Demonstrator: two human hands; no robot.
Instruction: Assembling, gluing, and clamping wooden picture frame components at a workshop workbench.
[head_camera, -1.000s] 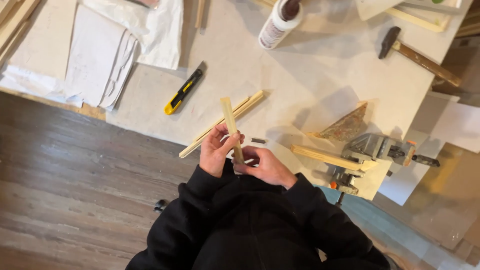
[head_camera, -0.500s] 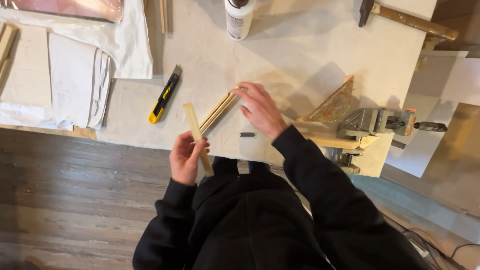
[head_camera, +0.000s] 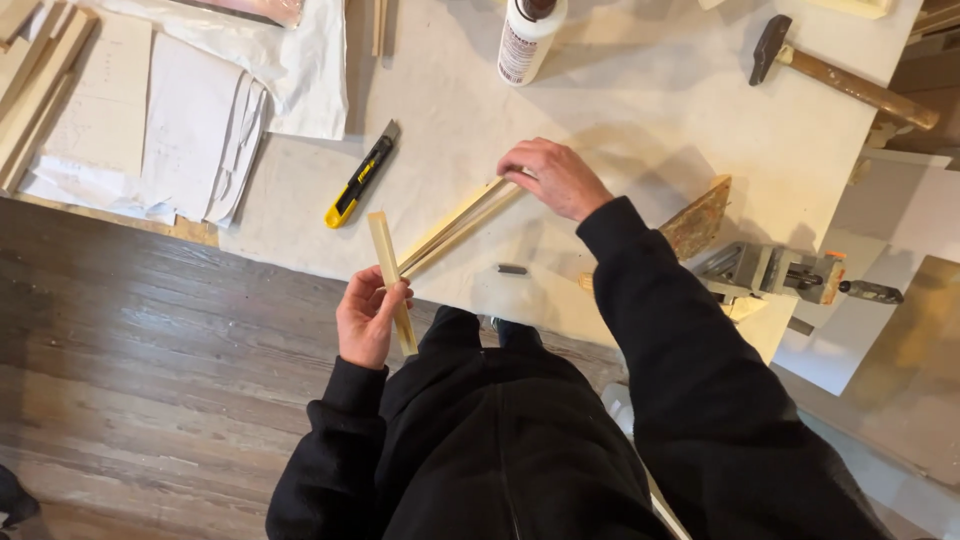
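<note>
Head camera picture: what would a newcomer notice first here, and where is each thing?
First, the left hand at the table's near edge, gripping a short flat wooden strip. Next, the right hand reaches over the pale table and touches the far end of the long wooden strips lying there. A yellow utility knife lies left of them, and a hammer at the far right.
</note>
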